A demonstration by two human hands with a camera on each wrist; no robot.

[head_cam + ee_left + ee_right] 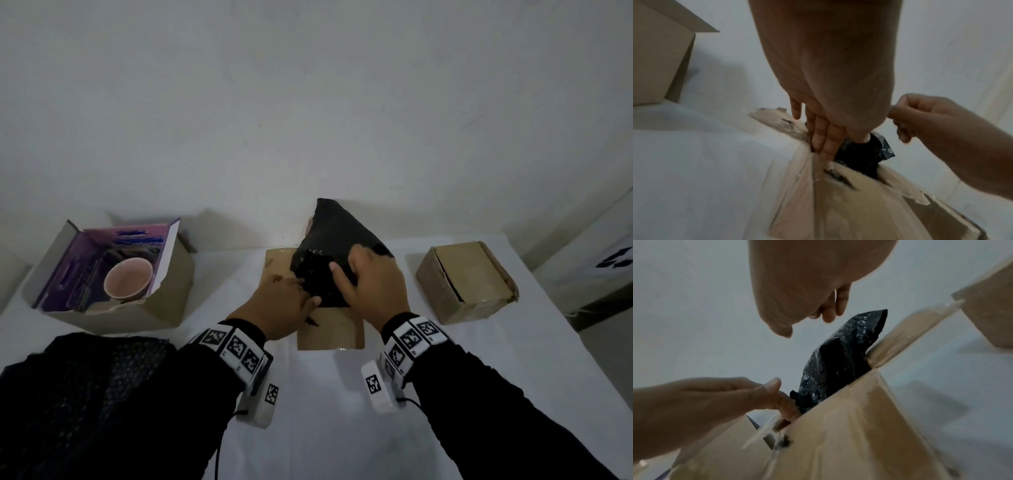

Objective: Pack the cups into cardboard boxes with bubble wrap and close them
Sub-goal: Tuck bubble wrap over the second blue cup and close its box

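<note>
A sheet of black bubble wrap [332, 233] [859, 152] [838, 356] sticks up out of the open cardboard box [329, 332] [849, 203] [859, 426] at the table's middle. My left hand [294, 291] [777, 395] pushes straight fingers [824, 138] down between the box's left wall and the wrap. Over the wrap's right side sits my right hand [359, 274] [920, 116] [826, 311], fingers loosely curled, gripping nothing I can see. Any cup inside this box is hidden. A pink cup [127, 282] stands in the open box [164, 301] at the left.
A closed cardboard box [466, 277] [992, 313] sits at the right. More black bubble wrap [85, 394] lies piled at the near left. The left box's corner [659, 65] is close to my left hand. A white wall stands right behind the boxes.
</note>
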